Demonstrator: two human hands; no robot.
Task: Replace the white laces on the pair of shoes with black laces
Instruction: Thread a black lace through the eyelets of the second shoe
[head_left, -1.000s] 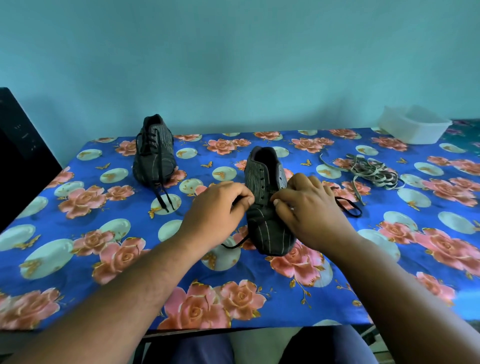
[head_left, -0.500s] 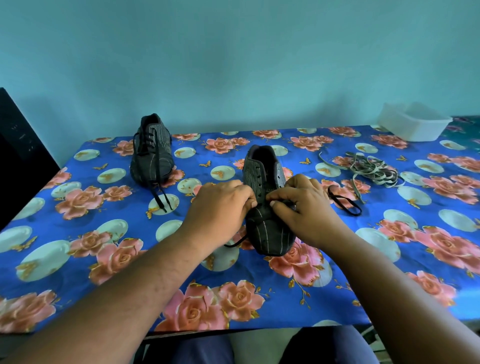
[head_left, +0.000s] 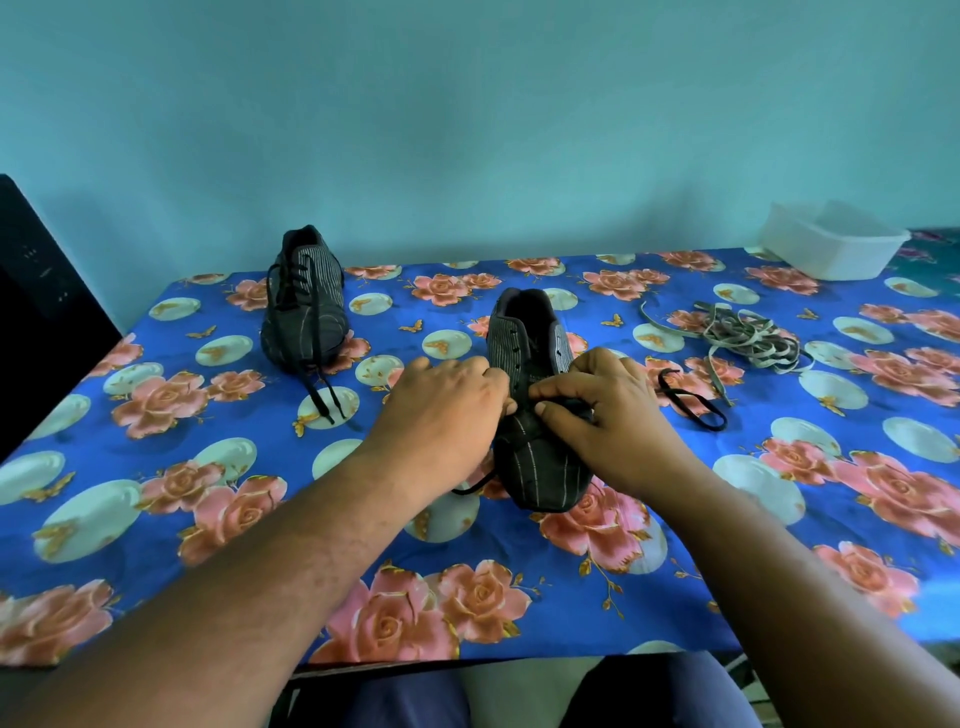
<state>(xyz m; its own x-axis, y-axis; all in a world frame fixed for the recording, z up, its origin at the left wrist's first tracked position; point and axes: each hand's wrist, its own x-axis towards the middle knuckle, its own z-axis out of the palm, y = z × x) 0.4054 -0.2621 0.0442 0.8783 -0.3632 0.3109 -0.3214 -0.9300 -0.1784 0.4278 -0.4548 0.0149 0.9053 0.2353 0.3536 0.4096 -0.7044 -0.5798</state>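
A dark striped shoe (head_left: 535, 457) lies in the middle of the table, toe toward me. My left hand (head_left: 441, 410) and my right hand (head_left: 592, 410) meet over its lowest eyelets, each pinching the black lace (head_left: 691, 402) there. One lace end loops out to the right; the other end trails from under my left hand near the toe. The second striped shoe (head_left: 304, 312) stands at the back left, threaded with a black lace whose ends hang off its toe. The removed white laces (head_left: 743, 338) lie in a tangled heap at the right.
A white plastic tub (head_left: 831, 249) sits at the back right corner. The table wears a blue floral cloth (head_left: 208, 467) and backs onto a teal wall. A black object (head_left: 36, 312) stands past the left edge.
Both hands have drawn closer together over the shoe's lower eyelets. The lace loop at the right has shifted slightly.
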